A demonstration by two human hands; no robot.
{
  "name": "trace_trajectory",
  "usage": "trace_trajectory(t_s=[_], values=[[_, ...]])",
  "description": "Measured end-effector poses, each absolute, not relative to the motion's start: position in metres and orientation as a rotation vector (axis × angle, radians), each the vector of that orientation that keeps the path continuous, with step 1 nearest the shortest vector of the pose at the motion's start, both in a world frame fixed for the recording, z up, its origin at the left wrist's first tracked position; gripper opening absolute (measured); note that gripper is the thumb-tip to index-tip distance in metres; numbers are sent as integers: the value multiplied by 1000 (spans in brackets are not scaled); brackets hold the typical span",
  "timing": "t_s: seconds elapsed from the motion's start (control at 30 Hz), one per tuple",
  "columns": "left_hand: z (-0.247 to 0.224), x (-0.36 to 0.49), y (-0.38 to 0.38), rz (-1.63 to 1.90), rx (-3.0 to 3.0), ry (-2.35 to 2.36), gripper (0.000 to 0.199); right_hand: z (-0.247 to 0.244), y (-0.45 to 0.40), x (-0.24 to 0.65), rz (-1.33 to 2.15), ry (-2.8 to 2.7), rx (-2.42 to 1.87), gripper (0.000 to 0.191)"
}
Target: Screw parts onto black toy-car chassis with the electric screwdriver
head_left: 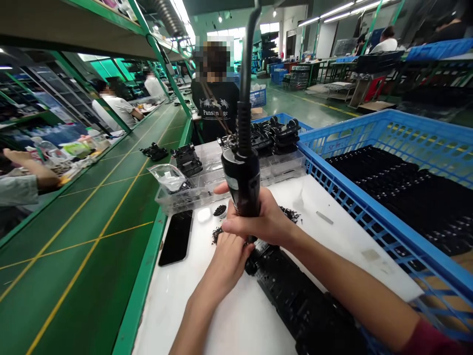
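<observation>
My right hand (264, 217) is wrapped round a black electric screwdriver (242, 182), held upright with its thick cord rising from the top. Its tip is hidden behind my hands. Just below, my left hand (231, 256) has its fingers bent and its thumb against the far end of a long black plastic assembly (291, 286). The right hand partly covers those fingers, so what they pinch does not show. The assembly lies slantwise on the white work surface (236, 320), under my right forearm. Small dark screws (290, 214) lie loose beyond my hands, with more in a small round dish (219, 210).
Left of my hands lies a black phone (176, 237). Clear plastic trays (185, 197) with black parts stand behind. A blue crate (343, 207) of black pieces is at right. A green conveyor belt (84, 246) runs along the left. A person in black (216, 103) sits ahead.
</observation>
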State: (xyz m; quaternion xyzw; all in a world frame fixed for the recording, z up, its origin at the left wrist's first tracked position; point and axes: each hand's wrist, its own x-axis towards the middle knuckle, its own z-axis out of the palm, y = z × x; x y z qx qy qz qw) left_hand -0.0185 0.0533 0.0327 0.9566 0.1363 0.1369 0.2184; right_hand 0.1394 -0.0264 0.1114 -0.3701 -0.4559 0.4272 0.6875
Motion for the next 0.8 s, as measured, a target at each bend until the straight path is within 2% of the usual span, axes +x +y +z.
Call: trace_trajectory(t_s=[0.23, 0.5, 0.7, 0.8], values=[[17, -17, 54, 577, 2637, 328, 27, 112, -28, 138, 1013, -984, -819, 59], [0, -15, 58, 713, 2659, 251, 22, 107, -22, 144, 1061, -1004, -686, 52], [4, -18, 53, 568, 2578, 267, 36, 104, -24, 138, 1110, -1000, -756, 55], [8, -25, 51, 469, 2492, 312, 36, 101, -25, 138, 1119, -1025, -760, 58]])
